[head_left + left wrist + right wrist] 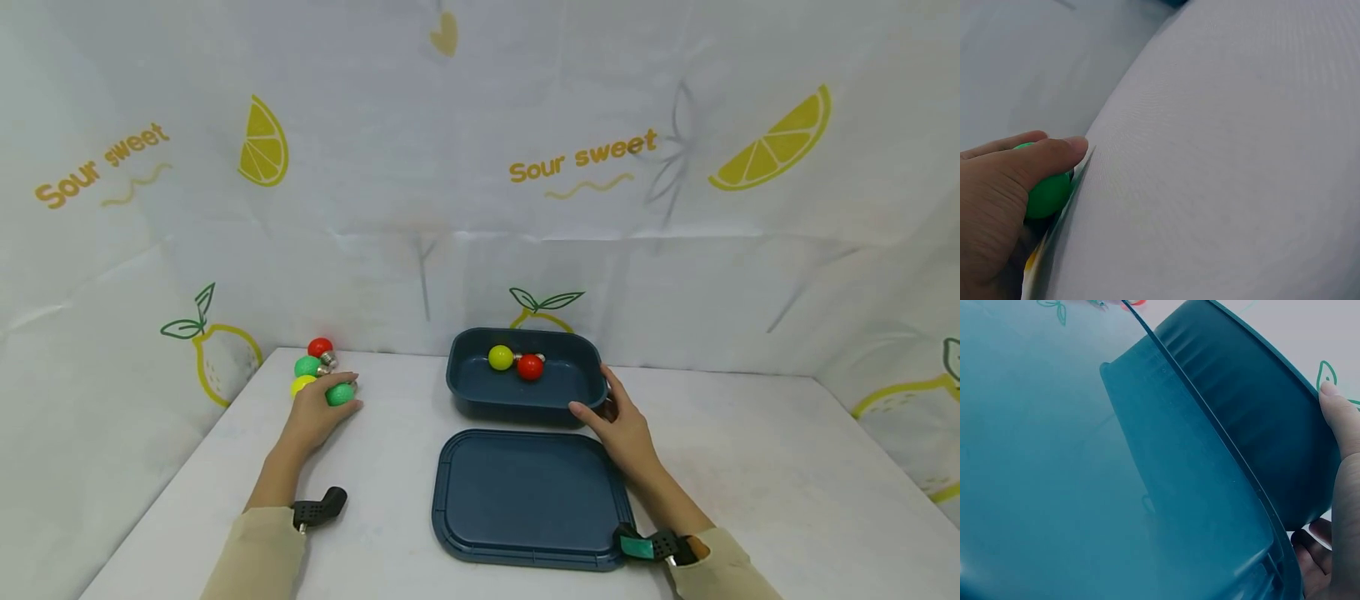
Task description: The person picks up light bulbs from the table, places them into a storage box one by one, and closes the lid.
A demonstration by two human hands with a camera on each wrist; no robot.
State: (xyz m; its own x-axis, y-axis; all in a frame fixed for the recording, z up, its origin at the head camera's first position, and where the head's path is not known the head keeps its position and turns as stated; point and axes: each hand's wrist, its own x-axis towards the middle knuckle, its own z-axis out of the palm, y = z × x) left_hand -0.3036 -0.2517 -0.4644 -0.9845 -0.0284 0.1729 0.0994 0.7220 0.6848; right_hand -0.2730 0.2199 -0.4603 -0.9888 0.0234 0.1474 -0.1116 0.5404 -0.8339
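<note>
My left hand [317,410] holds a green light bulb [340,395] at the table's left side, thumb on one side and fingers on the other; the left wrist view shows the same green bulb [1049,197] between them. Right beside that hand lie a yellow bulb [302,384], partly hidden, another green bulb [307,366] and a red bulb [319,347]. My right hand [624,429] grips the near right corner of a dark blue box [517,408], thumb at the rim, fingers round the outside. Inside the box are a yellow-green bulb [500,357] and a red bulb [530,367].
A dark blue lid [528,500] lies flat on the white table [390,467] just in front of the box, under my right wrist. Behind the table hangs a white cloth [390,167] printed with lemons, close to the box's far side.
</note>
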